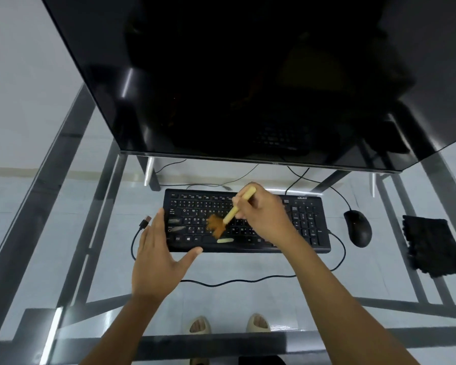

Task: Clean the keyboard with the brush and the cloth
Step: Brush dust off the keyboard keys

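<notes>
Big dark monitor up top, on glass desk w/ metal frame. Black keyboard flat at desk centre, just below monitor, probably pulled fwd for easy reach. Black cloth parked at far right beyond mouse, well apart from both hands, likely saved for wiping after brushing. Left hand open, fingers straight along keyboard's left edge, thumb at front edge, apparently bracing kb vs sliding. Right hand over mid keys, gripping wooden handle of brush pen-style; bristles blurred, down on letter keys left of hand, between both hands. Small pale bits on keys near bristles, unclear what
</notes>
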A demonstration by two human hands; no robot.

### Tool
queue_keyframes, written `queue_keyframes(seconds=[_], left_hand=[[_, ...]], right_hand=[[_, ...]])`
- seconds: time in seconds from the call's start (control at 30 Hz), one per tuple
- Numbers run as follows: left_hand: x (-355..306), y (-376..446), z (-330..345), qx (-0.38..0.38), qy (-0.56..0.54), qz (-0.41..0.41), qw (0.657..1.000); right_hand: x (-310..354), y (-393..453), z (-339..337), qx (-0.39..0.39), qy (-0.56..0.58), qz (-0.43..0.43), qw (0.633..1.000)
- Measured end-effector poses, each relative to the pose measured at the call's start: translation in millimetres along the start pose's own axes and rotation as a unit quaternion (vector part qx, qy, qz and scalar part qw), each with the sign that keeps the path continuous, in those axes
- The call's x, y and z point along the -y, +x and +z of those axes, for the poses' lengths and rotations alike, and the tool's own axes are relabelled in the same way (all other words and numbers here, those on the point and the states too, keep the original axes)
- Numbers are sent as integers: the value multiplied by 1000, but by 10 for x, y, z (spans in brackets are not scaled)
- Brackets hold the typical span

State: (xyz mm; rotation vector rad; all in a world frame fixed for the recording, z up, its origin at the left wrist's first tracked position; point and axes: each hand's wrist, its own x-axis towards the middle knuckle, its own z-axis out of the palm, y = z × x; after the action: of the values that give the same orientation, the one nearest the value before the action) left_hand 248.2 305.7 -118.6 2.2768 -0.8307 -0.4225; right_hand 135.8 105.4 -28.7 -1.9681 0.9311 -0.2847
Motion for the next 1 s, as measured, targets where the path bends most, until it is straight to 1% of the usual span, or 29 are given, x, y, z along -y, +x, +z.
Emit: queue_keyframes(seconds=[0.03,0.07,0.1,0.13,0.17,0.2,0.23,0.27,0.3,0.33,0.37,0.4,0.43,0.47,0.5,0.53,0.57,0.63,0.67,0.7,0.73,0.77,0.8,0.83,0.87,0.9,0.93,0.97,1.0], left_hand=[[-15,-6,-8,-4,-13,2,1000],[-29,-7,-16,-8,-21,5,1000],[-51,-3,-23,-12,-16,10,1000],[-78,10,-27,-19,2,25,1000],[-117,35,-29,-24,27,49,998],[-176,74,-27,-21,52,78,995],[-254,120,-17,-7,71,104,992],[-340,176,11,15,82,126,989],[-446,229,39,41,84,144,985],[-540,277,89,65,81,157,982],[-623,312,147,85,79,166,979],[-680,334,213,99,77,171,977],[-720,347,274,109,78,170,976],[-737,351,328,114,79,166,976],[-741,348,382,113,80,161,977],[-739,335,425,109,85,155,978],[-735,319,455,104,92,150,979],[-731,297,491,97,109,147,978],[-726,295,505,96,115,147,978],[-725,294,510,95,119,147,977],[-725,295,516,95,122,147,977],[-728,299,522,97,123,146,977],[-735,302,529,98,124,145,977],[-741,303,535,100,127,143,976],[-749,300,539,100,129,141,976],[-763,297,545,101,131,138,976],[-770,293,549,99,133,134,977],[-780,293,559,96,135,130,978],[-791,291,568,91,137,126,978]], right_hand=[[-39,-1,-35,-33,-33,-23,999],[-61,9,-88,-97,-47,-47,993],[-75,11,-151,-153,-33,-60,986],[-100,6,-210,-176,-1,-58,983],[-107,-5,-251,-164,40,-38,985],[-109,-17,-254,-116,66,-6,991],[-112,-44,-244,-62,63,15,996],[-144,-66,-236,-43,27,14,999],[-189,-71,-228,-62,-9,2,998],[-215,-70,-243,-114,-37,-15,993],[-231,-72,-275,-167,-39,-28,985],[-243,-80,-309,-188,-16,-35,981],[-250,-90,-336,-172,20,-29,984],[-236,-108,-338,-120,47,-8,992],[-241,-134,-325,-59,50,10,997],[-254,-162,-319,-30,26,9,999],[-295,-165,-322,-45,5,-5,999],[-320,-149,-401,-165,-22,-46,985],[-328,-149,-454,-203,-9,-52,978],[-335,-153,-502,-197,14,-40,979],[-310,-166,-529,-150,46,-10,988],[-308,-176,-517,-77,62,28,995],[-311,-204,-505,-22,51,46,997],[-354,-213,-488,-17,19,40,999],[-359,-219,-494,-50,-5,23,998],[-369,-215,-529,-108,-16,3,994],[-370,-212,-575,-146,4,-9,989],[-383,-203,-620,-144,36,-2,989],[-361,-206,-655,-103,71,23,992]])
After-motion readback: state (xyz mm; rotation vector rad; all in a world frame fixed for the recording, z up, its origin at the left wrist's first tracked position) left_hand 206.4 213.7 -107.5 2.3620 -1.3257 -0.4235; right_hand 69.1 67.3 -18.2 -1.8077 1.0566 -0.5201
